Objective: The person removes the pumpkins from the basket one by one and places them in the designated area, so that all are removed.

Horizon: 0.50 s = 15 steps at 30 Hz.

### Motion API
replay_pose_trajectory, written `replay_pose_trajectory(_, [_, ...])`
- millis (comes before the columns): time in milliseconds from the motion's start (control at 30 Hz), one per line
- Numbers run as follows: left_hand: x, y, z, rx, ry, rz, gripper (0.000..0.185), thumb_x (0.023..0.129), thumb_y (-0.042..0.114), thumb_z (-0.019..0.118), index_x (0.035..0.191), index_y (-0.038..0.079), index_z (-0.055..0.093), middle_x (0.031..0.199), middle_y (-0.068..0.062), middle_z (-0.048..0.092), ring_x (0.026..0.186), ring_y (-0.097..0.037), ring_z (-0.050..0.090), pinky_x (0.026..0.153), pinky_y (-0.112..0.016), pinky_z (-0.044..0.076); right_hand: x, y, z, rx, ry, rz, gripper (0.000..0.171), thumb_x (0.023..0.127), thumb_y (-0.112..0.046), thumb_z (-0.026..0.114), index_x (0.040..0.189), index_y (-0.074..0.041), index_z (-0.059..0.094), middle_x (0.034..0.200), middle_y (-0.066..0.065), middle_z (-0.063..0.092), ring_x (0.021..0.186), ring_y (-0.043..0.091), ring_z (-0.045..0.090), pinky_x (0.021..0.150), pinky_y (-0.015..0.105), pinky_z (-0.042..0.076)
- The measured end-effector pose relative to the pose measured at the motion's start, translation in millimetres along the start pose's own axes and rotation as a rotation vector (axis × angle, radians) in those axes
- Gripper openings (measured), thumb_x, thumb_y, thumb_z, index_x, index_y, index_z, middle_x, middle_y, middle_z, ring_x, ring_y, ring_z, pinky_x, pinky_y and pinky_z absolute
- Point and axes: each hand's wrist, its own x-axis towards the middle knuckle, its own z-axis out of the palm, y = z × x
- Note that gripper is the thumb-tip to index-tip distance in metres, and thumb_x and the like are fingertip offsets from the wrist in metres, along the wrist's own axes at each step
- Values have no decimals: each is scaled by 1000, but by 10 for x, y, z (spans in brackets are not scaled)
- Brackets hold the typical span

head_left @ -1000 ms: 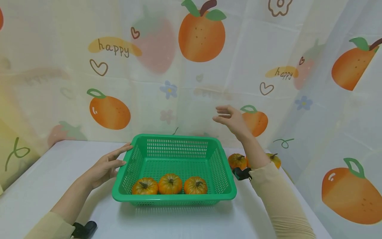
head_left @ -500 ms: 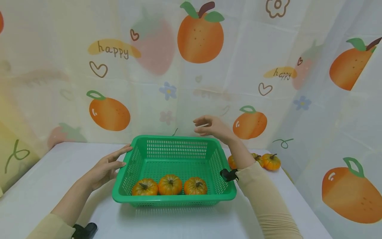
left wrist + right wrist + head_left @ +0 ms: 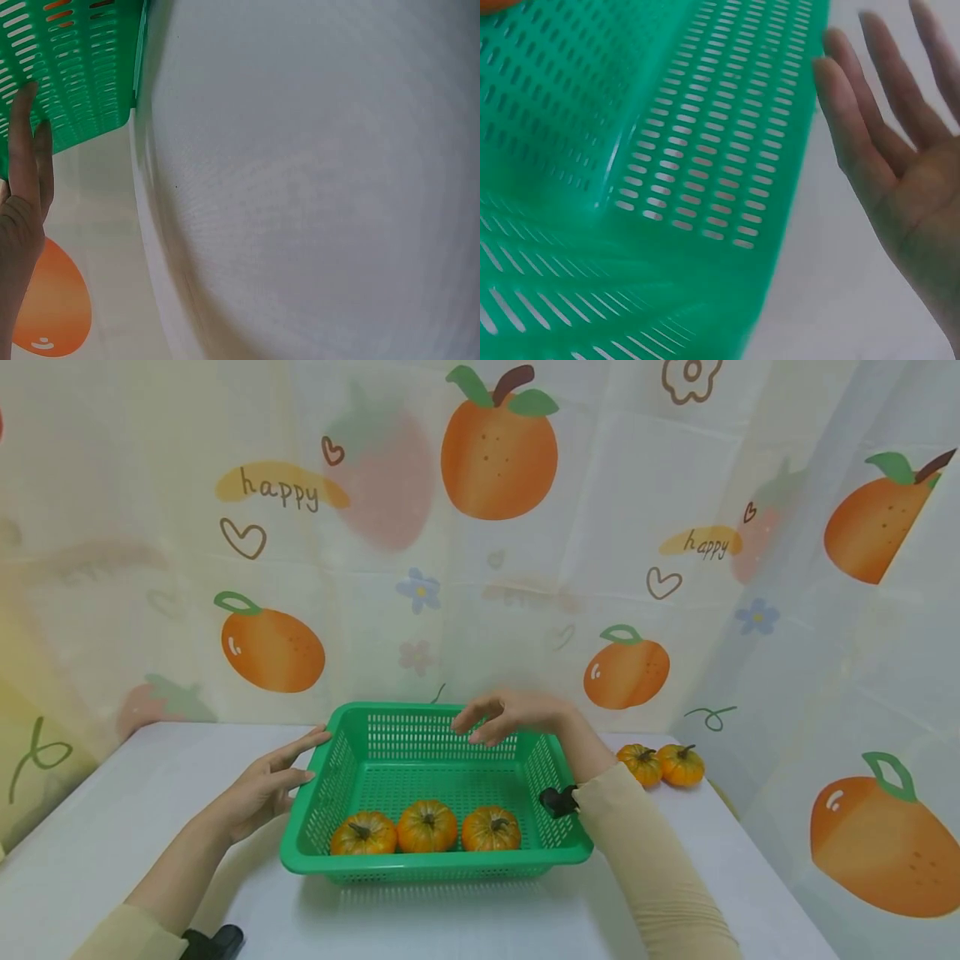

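A green plastic basket (image 3: pixel 435 864) with slotted walls sits on the white table. Along its near side lie three small orange pumpkins: a left one (image 3: pixel 363 837), a middle one (image 3: pixel 427 828) and a right one (image 3: pixel 491 831). My left hand (image 3: pixel 255 789) rests against the basket's left side; in the left wrist view its straight fingers (image 3: pixel 24 142) touch the slotted wall. Over the basket's far right part hovers my right hand (image 3: pixel 517 713), fingers loosely bent and spread, holding nothing. The right wrist view shows its bare palm (image 3: pixel 922 195) beside the basket rim (image 3: pixel 799 165).
Beyond my right forearm, two more pumpkins show on the table, one (image 3: pixel 639 765) beside another (image 3: pixel 681 767); the arm may hide others. A curtain printed with oranges (image 3: pixel 498 456) hangs behind the table (image 3: pixel 210 735) and along its right side.
My right hand has swung left and down from above the right-hand pumpkins to over the basket, uncovering two of them and covering another. My left hand and the basket stay put.
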Motion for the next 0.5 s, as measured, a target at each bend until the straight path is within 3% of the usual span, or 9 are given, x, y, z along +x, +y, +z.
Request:
replay_pose_trajectory(233, [4, -13, -5, 6, -1, 7, 60, 96, 5, 42, 150, 11, 16, 159, 3, -13, 114, 0, 56, 85, -29, 56, 62, 82, 28, 81, -258, 33, 52, 86, -18, 62, 135, -7, 46, 142, 14, 45, 122, 22, 54, 100, 38, 48])
replay_pose_trajectory(500, [3, -19, 2, 10, -4, 11, 60, 96, 5, 41, 150, 10, 15, 159, 5, -12, 115, -1, 56, 86, -30, 55, 158, 191, 160, 160, -484, 136, 64, 82, -16, 69, 138, -3, 40, 148, 22, 33, 133, 47, 32, 110, 52, 34])
